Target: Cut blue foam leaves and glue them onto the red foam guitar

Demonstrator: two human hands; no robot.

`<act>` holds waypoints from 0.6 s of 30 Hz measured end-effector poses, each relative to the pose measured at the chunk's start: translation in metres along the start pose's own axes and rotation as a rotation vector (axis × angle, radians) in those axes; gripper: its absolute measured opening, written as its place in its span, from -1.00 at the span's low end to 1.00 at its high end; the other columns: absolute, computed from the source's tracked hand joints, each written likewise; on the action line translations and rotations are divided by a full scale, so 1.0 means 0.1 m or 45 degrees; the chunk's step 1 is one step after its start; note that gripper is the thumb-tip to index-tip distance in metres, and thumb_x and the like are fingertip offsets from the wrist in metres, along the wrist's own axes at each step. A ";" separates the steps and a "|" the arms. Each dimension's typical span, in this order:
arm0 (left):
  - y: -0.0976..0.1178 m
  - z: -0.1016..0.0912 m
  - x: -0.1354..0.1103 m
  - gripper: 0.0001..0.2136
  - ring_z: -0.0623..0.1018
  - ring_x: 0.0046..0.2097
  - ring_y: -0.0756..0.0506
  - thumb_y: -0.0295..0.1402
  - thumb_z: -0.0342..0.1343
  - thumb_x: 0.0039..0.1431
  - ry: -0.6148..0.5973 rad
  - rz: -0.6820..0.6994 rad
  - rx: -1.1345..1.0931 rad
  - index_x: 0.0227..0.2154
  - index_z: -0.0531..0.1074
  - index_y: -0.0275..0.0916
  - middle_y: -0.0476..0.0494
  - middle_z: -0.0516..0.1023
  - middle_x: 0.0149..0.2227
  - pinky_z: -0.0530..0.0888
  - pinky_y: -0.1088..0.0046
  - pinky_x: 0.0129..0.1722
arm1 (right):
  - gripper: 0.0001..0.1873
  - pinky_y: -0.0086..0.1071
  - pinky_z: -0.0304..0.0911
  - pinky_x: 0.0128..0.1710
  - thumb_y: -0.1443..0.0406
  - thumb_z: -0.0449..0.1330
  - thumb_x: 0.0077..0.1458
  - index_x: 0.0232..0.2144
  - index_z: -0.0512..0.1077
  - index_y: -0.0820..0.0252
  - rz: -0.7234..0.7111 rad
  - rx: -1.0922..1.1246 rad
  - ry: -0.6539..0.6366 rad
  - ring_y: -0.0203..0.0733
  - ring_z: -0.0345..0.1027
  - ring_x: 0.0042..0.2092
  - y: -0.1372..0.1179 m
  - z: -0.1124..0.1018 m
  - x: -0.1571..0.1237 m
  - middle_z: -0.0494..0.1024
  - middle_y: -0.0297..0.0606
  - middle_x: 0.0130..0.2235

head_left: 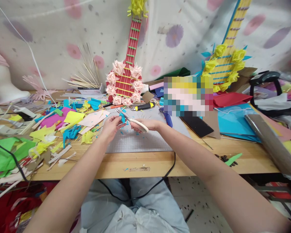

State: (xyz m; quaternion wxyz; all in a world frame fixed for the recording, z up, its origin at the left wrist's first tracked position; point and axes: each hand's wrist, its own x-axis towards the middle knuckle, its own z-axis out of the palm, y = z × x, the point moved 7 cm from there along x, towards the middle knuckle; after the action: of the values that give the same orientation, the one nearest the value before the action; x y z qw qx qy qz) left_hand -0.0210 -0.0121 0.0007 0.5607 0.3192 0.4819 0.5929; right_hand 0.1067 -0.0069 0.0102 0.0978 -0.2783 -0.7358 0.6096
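Note:
Over the grey cutting mat (145, 144), my left hand (111, 127) pinches a small piece of blue paper (122, 117). My right hand (144, 124) is closed around the white handles of a pair of scissors (138, 125). The metal blades point left and reach the blue paper, close to my left fingertips. Small blue snippets lie scattered on the mat below both hands. A black and yellow utility knife (143, 106) rests behind them near the mat's far edge.
Coloured paper scraps (72, 118) cover the table's left side. A red paper guitar with pink flowers (124, 81) and a yellow one (221, 69) stand at the back. To the right are a black phone (196, 124), blue sheets (235, 121) and a wrapped roll (269, 139). A black cable (169, 171) hangs in front.

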 end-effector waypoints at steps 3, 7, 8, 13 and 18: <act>-0.01 0.02 -0.01 -0.91 0.47 -0.44 0.04 -0.45 0.16 -0.15 -0.007 -0.016 -0.008 -0.58 0.34 -0.30 0.00 0.46 -0.55 0.48 0.41 -0.27 | -0.49 -0.52 -0.01 -0.63 -0.12 0.14 -0.10 -0.49 0.19 0.20 0.015 0.070 0.008 -0.46 0.01 -0.59 0.04 0.00 0.01 0.16 -0.49 -0.61; -0.02 0.03 -0.01 -0.93 0.47 -0.44 0.05 -0.45 0.14 -0.12 -0.018 -0.027 -0.007 -0.56 0.34 -0.31 0.00 0.46 -0.55 0.49 0.40 -0.25 | -0.50 -0.54 -0.05 -0.64 -0.11 0.16 -0.11 -0.51 0.18 0.20 0.046 0.160 -0.001 -0.47 -0.03 -0.60 0.07 0.00 0.02 0.11 -0.51 -0.63; -0.02 0.03 -0.01 -0.93 0.47 -0.44 0.05 -0.45 0.14 -0.12 -0.019 -0.029 -0.005 -0.56 0.34 -0.31 -0.01 0.47 -0.55 0.49 0.39 -0.24 | -0.50 -0.54 -0.06 -0.64 -0.11 0.17 -0.11 -0.51 0.17 0.20 0.051 0.178 -0.001 -0.47 -0.04 -0.60 0.08 0.00 0.02 0.10 -0.52 -0.63; -0.03 0.02 0.01 -0.94 0.49 -0.42 0.04 -0.46 0.12 -0.09 -0.033 -0.056 -0.009 -0.56 0.35 -0.31 -0.03 0.49 -0.52 0.49 0.39 -0.23 | -0.49 -0.56 -0.14 -0.66 -0.09 0.21 -0.13 -0.51 0.14 0.19 0.065 0.266 -0.036 -0.50 -0.11 -0.62 0.08 0.01 0.02 0.06 -0.55 -0.64; -0.01 0.01 -0.02 -0.94 0.53 -0.37 0.00 -0.51 0.10 -0.06 -0.061 -0.106 0.016 -0.56 0.34 -0.31 -0.08 0.51 -0.50 0.50 0.42 -0.26 | -0.49 -0.57 -0.24 -0.67 -0.02 0.26 -0.14 -0.53 0.08 0.17 0.059 0.258 -0.073 -0.54 -0.20 -0.63 0.10 -0.02 0.01 -0.01 -0.57 -0.62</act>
State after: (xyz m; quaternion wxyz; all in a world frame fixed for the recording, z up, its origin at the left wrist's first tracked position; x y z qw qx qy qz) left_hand -0.0198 -0.0138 0.0005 0.5943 0.3166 0.4850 0.5581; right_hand 0.1099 -0.0040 0.0014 0.0902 -0.2663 -0.6662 0.6908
